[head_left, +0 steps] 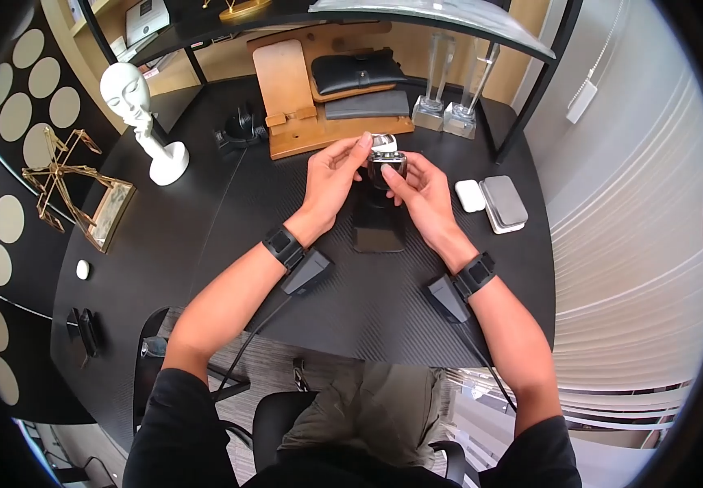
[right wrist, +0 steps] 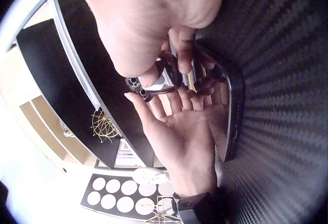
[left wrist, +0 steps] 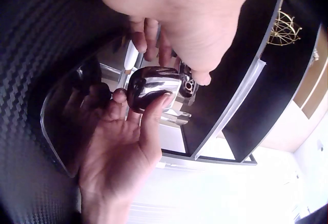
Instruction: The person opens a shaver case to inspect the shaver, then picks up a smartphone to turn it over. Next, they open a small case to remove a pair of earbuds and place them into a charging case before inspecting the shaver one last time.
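Observation:
A small glossy black-and-silver case (head_left: 388, 161) is raised above the desk between both hands. My right hand (head_left: 426, 199) grips it, with the thumb pressed on its shiny face (left wrist: 154, 87). At the case's far end, my left hand (head_left: 331, 183) pinches a dark piece with round openings (left wrist: 188, 84); the left thumb tip lies on that piece. The case and the piece touch or nearly touch; how they join cannot be told. Beneath the hands a dark, glossy phone-like slab (head_left: 379, 237) lies flat, reflecting the fingers.
A wooden stand (head_left: 286, 89) with a black pouch (head_left: 355, 73) is behind the hands, and two clear trophies (head_left: 459, 118) stand to its right. A white case (head_left: 470, 196) and a grey box (head_left: 504, 202) lie right. A white head sculpture (head_left: 169, 163) and gold ornament (head_left: 111, 211) stand left.

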`<state>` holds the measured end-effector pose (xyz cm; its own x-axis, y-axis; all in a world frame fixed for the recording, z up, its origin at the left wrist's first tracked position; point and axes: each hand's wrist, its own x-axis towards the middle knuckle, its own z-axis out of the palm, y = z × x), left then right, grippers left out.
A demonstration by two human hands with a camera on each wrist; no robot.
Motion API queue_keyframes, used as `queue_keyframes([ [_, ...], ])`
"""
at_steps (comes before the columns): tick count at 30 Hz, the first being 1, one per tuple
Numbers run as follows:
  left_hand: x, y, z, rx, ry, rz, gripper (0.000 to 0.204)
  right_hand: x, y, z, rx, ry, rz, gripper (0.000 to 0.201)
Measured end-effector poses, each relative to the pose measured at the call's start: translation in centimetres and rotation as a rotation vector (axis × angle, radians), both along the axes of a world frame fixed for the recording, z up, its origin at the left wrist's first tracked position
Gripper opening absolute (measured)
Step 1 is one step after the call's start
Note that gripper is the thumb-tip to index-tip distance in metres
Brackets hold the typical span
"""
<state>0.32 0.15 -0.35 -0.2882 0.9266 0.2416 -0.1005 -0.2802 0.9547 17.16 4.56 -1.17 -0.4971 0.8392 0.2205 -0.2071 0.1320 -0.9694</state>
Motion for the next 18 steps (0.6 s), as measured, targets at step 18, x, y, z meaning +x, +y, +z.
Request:
queue_keyframes([
  [18,0.33,-0.3,0.31,-0.015,0.071,-0.145,0.032,0.07,-0.11,0.14,0.011,-0.027,0.005,0.031],
])
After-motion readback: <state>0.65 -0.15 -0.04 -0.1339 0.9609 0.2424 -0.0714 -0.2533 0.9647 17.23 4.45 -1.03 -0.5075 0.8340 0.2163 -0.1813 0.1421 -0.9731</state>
